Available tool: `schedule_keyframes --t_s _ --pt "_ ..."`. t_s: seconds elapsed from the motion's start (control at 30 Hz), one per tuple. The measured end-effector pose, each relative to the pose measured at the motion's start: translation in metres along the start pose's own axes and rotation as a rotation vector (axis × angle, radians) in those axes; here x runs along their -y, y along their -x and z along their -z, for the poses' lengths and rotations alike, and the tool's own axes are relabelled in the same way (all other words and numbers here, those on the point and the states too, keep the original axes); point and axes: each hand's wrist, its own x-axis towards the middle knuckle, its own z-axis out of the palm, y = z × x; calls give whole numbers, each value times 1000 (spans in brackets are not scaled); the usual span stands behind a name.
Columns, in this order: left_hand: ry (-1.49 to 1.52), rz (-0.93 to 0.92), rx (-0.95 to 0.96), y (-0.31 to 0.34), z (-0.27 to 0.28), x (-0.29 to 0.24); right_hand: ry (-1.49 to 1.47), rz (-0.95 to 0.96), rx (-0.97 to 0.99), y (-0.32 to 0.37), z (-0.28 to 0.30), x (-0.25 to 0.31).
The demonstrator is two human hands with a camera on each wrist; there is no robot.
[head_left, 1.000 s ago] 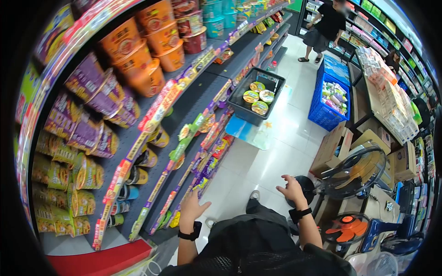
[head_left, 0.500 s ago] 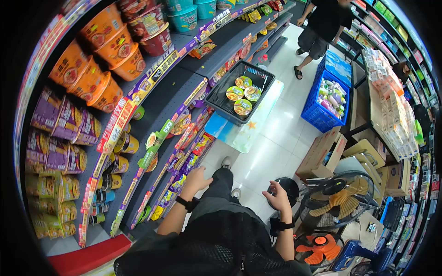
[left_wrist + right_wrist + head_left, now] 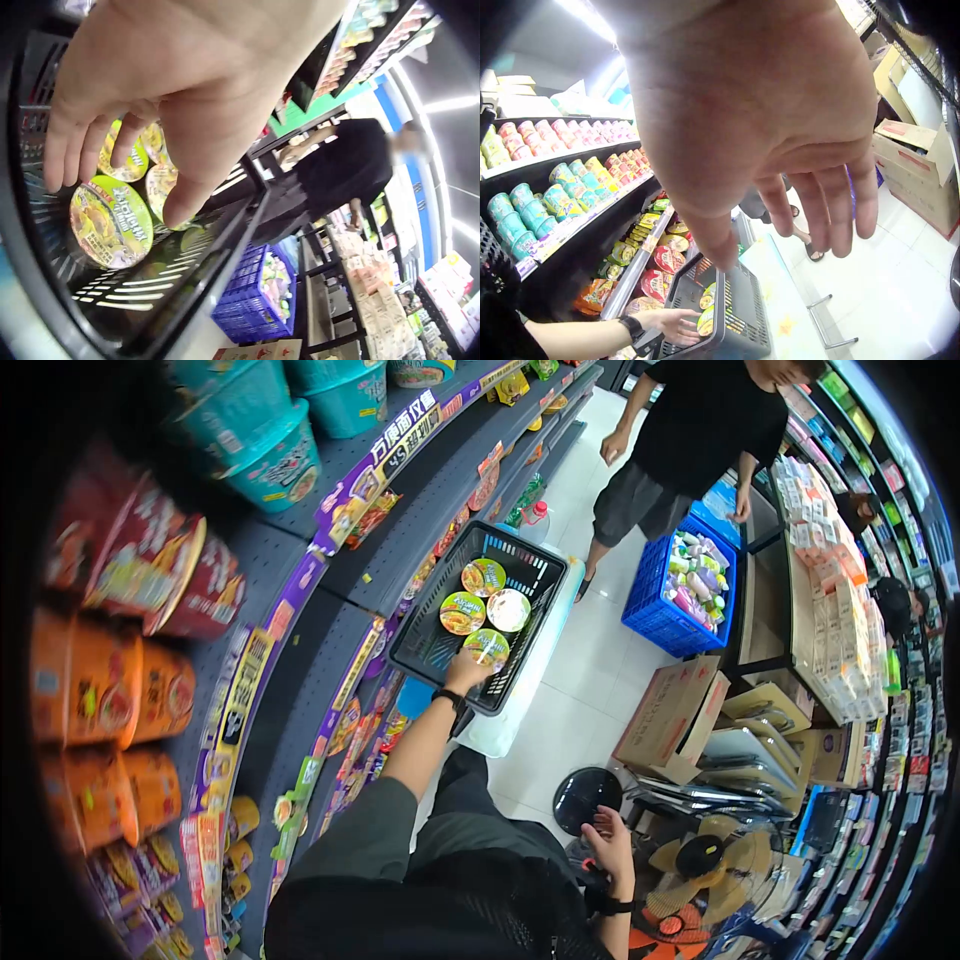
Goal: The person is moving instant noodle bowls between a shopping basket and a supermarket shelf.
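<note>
A black plastic basket [image 3: 530, 565] holds several round instant noodle cups, mostly with green and yellow lids; one lid [image 3: 508, 610] looks whitish. My left hand [image 3: 467, 672] reaches in over the basket's near side. Its fingertips are right at the nearest noodle cup [image 3: 488, 646]. In the left wrist view the fingers of that hand [image 3: 172, 82] stretch down, thumb apart, above the cup's lid [image 3: 112, 221]. My right hand [image 3: 610, 842] hangs in the air at my right side with its fingers loosely bent and nothing in it.
The basket rests on a low blue-and-white surface [image 3: 490, 735]. Noodle shelves [image 3: 330, 620] line the left. A person in black [image 3: 700, 435] stands ahead, beside a blue crate [image 3: 665, 610] of bottles. Cardboard boxes [image 3: 665, 710] and fans [image 3: 705, 860] stand on the right.
I have moved closer to the basket. My left hand has gone from beside my body forward into it; the right stays at my side. The person ahead has come nearer.
</note>
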Motion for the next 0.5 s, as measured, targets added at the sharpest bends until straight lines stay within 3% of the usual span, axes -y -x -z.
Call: schedule_keyframes --t_s 0.07,0.13,0.17,0.27,0.37,0.4,0.43,0.5 --pt "-122 227 12 -74 -48 30 -15 -24 22 -22 -1 14" --pt "-32 355 -4 -115 -77 53 -10 -53 49 -36 0 36" --pt "49 472 -31 -131 -89 61 -30 -59 58 -44 0 48" --pt "212 593 0 -137 -92 55 -51 -111 52 -65 1 59" --pt "301 635 2 -152 -111 73 -122 -132 103 -91 -6 70" --pt "357 639 40 -157 -123 91 -114 -139 113 -101 -10 73" --pt "396 575 -38 -168 -151 122 -75 -103 147 -112 -16 76" --pt "377 542 6 -152 -119 104 -32 -22 220 -136 -29 80"
